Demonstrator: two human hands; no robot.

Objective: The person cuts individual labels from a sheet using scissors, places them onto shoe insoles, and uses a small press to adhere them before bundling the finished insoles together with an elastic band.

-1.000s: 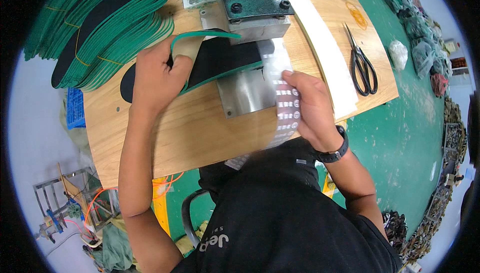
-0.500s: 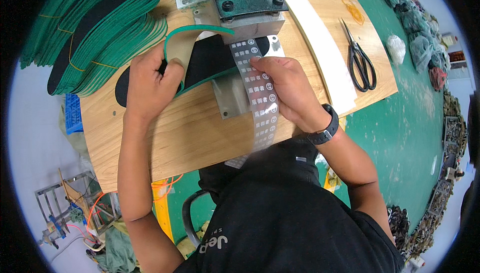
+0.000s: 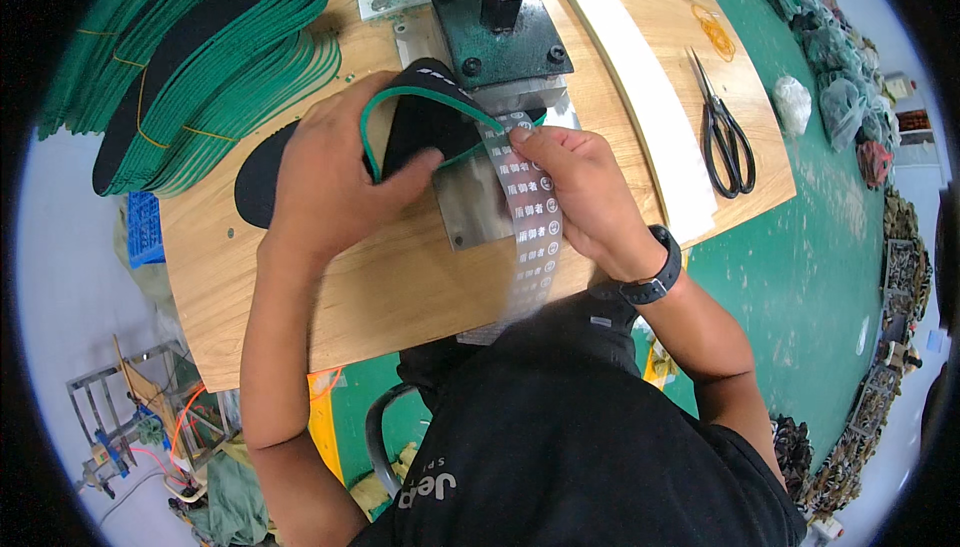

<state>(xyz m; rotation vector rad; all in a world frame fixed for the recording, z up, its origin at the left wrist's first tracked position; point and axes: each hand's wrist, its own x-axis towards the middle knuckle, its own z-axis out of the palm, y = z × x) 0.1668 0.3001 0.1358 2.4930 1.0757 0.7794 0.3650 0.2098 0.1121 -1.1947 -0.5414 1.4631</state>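
Observation:
A black insole with a green edge (image 3: 412,79) is bent up in a curl in front of the press head (image 3: 500,72); white print shows on its upturned end. My left hand (image 3: 335,172) grips it, fingers around the curl and thumb spread below. A black rounded end, apparently of another insole (image 3: 262,182), lies on the table beside that hand. Between thumb and fingers, my right hand (image 3: 565,182) pinches a clear strip with repeated white print (image 3: 535,209). The strip runs from under the press head, over the metal plate (image 3: 470,215), down past the table edge toward my lap.
Banded stacks of green-edged black insoles (image 3: 200,77) fill the table's far left. To the right lie a long white curved strip (image 3: 640,97), black-handled scissors (image 3: 728,142) and yellow rubber bands (image 3: 714,32). A blue basket (image 3: 145,229) stands beyond the left edge. Bags line the floor at right.
My left hand has moved up and right, curling the insole so its printed black end shows. The press head sits farther back in view. My right hand has shifted slightly right with the strip.

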